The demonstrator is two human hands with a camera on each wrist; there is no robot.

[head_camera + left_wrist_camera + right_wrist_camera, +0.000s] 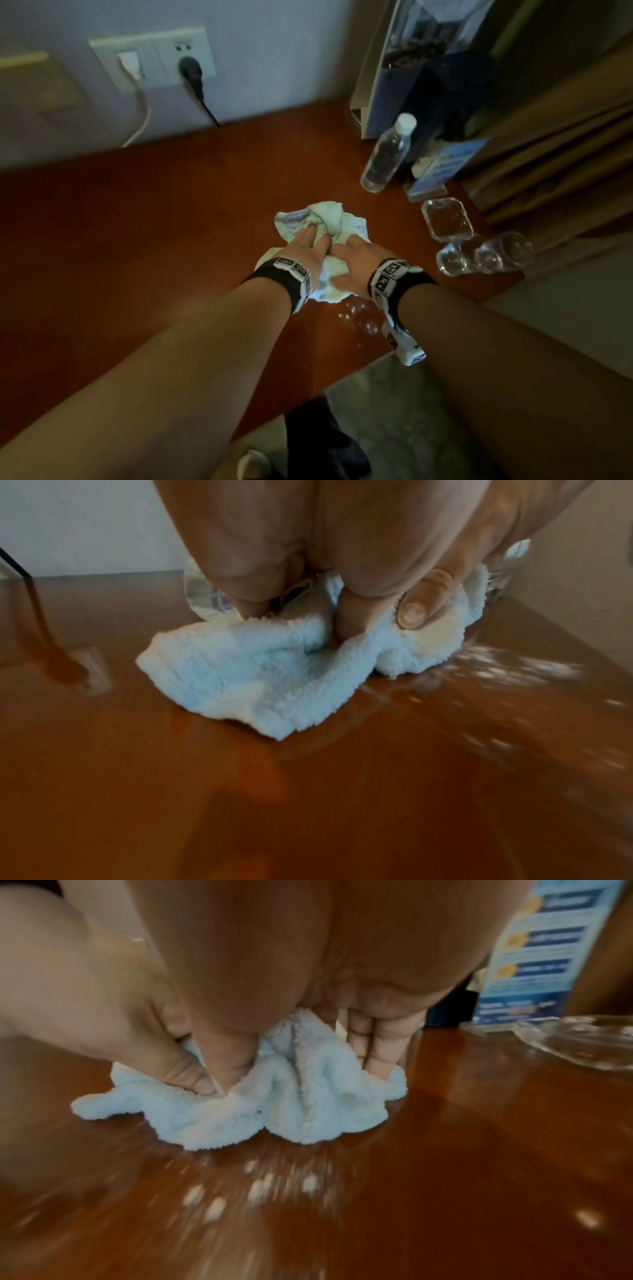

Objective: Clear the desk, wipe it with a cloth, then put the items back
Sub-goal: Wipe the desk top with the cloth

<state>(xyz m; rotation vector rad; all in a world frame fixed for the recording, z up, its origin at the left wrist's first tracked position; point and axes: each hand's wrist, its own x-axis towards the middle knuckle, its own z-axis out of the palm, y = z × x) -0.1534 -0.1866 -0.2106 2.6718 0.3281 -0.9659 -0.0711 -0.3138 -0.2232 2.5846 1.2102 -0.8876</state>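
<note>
A pale blue fluffy cloth (325, 216) (260, 674) (308, 1096) lies bunched on the reddish-brown desk (154, 222), right of its middle. Both hands are on it, side by side. My left hand (313, 236) (342, 631) digs its fingers into the folds, and its thumb (192, 1080) pinches a fold against a finger. My right hand (342, 260) (301, 1069) presses down on the cloth's near right part with fairly straight fingers (377, 1047). The cloth humps up under its palm.
Along the desk's right side stand a clear water bottle (387, 157), a blue sign card (442, 168) (534, 950) and a glass dish (447, 219) (582, 1042), and two glasses (479, 257) lie there. Two plugs sit in the wall socket (154, 58). Bright specks (356, 315) dot the desk by its front edge.
</note>
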